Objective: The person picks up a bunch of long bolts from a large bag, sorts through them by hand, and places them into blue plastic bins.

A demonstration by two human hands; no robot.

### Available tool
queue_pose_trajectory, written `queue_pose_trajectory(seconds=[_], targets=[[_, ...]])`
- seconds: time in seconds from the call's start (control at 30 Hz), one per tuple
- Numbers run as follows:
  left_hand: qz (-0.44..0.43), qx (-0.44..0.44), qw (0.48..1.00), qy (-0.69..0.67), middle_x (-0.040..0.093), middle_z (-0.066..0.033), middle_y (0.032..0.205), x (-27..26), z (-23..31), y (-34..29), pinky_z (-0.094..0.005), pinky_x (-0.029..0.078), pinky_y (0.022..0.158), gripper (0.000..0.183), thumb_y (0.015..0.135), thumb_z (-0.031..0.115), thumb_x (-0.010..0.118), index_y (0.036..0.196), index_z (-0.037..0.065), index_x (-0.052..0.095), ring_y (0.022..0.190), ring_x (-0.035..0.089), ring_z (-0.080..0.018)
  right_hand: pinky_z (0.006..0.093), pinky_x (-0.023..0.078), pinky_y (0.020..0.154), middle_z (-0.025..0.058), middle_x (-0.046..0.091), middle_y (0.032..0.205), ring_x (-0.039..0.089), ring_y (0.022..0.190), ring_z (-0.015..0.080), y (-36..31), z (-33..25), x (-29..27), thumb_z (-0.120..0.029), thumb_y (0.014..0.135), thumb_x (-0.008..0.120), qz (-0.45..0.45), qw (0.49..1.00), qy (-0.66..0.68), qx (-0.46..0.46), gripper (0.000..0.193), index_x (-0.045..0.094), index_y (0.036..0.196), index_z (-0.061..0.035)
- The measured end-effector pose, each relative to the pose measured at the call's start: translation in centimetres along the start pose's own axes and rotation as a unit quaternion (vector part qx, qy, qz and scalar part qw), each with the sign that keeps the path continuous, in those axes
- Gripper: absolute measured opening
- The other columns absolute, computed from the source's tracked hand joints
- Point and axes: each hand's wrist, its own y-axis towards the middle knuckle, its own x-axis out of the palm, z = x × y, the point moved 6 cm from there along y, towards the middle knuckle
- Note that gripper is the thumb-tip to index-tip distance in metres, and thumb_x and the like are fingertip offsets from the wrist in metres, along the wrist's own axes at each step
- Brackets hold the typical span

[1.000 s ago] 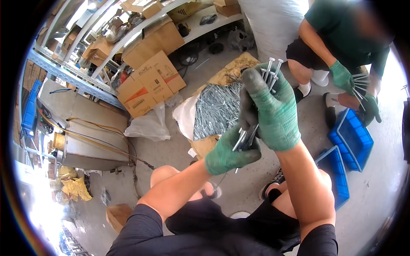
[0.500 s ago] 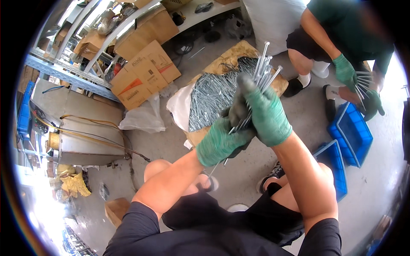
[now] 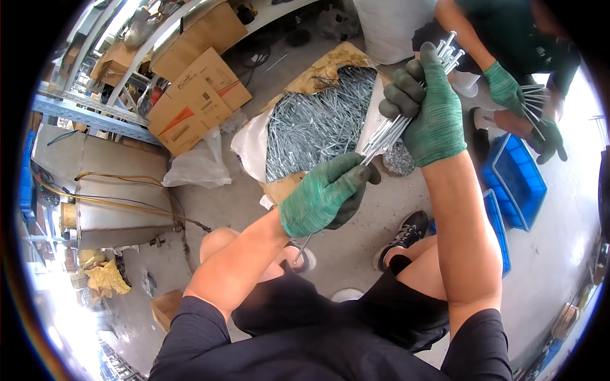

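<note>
My right hand (image 3: 437,117), in a green glove with dark grey fingers, is closed round a bundle of long silvery bolts (image 3: 389,134). Their heads stick out past the thumb at the far upper right, and the shanks slant down to the left. My left hand (image 3: 324,197), gloved alike, is closed at the lower ends of the bundle. A single thin rod (image 3: 303,249) points down from below the left palm; its upper part is hidden. Beyond my hands lies an opened sack (image 3: 249,147) with a large heap of similar bolts (image 3: 318,120) in it.
A co-worker's gloved hands (image 3: 506,89) hold several bolts at the right, above a blue crate (image 3: 524,190). Another blue crate (image 3: 497,232) stands beside my right knee. Cardboard boxes (image 3: 197,105), a plastic bag (image 3: 198,166) and a metal machine (image 3: 105,184) are at the left.
My hands have moved apart: the right has gone up and right with the bundle, the left slightly down and left. More of the bolts' shanks now shows between them.
</note>
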Motion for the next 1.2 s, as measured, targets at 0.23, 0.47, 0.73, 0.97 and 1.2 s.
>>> queue_pose_trajectory(seconds=[0.23,0.47,0.73,0.97,1.2], targets=[[0.03,0.0,0.999,-0.022,0.034,0.0046,0.06,-1.9,-0.4,0.0,-0.0213,0.023,0.04,0.034,0.105,0.04,0.052,0.109,0.006,0.055,0.045,0.03,-0.0044,0.0241,0.022,0.041,-0.0079,0.032,0.058,0.029,0.046,0.0066,1.0,-3.7,-1.8,-0.042,0.097,0.066,-0.049,0.998,-0.008,-0.042,0.033,0.053,0.078,-0.0176],[0.069,0.07,0.995,-0.025,0.039,0.0039,0.062,-3.5,0.3,0.4,-0.0214,0.025,0.04,0.03,0.107,0.037,0.048,0.1,0.008,0.053,0.045,0.033,-0.005,0.0235,0.027,0.04,-0.0056,0.042,0.058,0.037,0.045,0.0066,-2.1,3.3,-2.4,-0.052,0.087,0.074,-0.054,0.939,-0.318,0.121,0.043,0.059,0.078,-0.0129],[0.173,0.128,0.976,0.025,0.058,-0.0052,0.07,-4.2,0.8,1.4,-0.0227,0.031,0.041,0.039,0.108,0.037,0.043,0.128,0.006,0.053,0.046,0.045,-0.0093,0.0224,0.031,0.04,-0.0025,0.049,0.057,0.044,0.043,0.0078,-2.3,2.8,-1.3,-0.033,0.096,0.067,-0.057,0.926,-0.37,0.051,0.028,0.059,0.085,-0.0089],[0.301,0.174,0.919,-0.187,0.07,-0.0176,0.098,-9.0,-0.1,2.6,-0.0266,0.047,0.051,0.035,0.109,0.03,0.038,0.132,0.005,0.048,0.074,0.067,-0.0201,0.0249,0.038,0.042,0.0015,0.054,0.058,0.05,0.045,0.0103,-4.7,6.8,-2.7,-0.036,0.098,0.062,-0.082,0.874,-0.452,0.156,0.033,0.059,0.089,-0.0048],[0.165,0.242,0.948,-0.126,0.068,-0.0207,0.117,-7.6,1.3,2.4,-0.0387,0.059,0.089,0.04,0.108,0.035,0.042,0.135,0.006,0.048,0.104,0.069,-0.0297,0.0253,0.034,0.041,0.0004,0.054,0.062,0.044,0.044,0.0089,-7.0,12.1,-2.3,-0.039,0.097,0.066,-0.197,0.853,-0.386,0.291,0.036,0.061,0.089,-0.0052]])
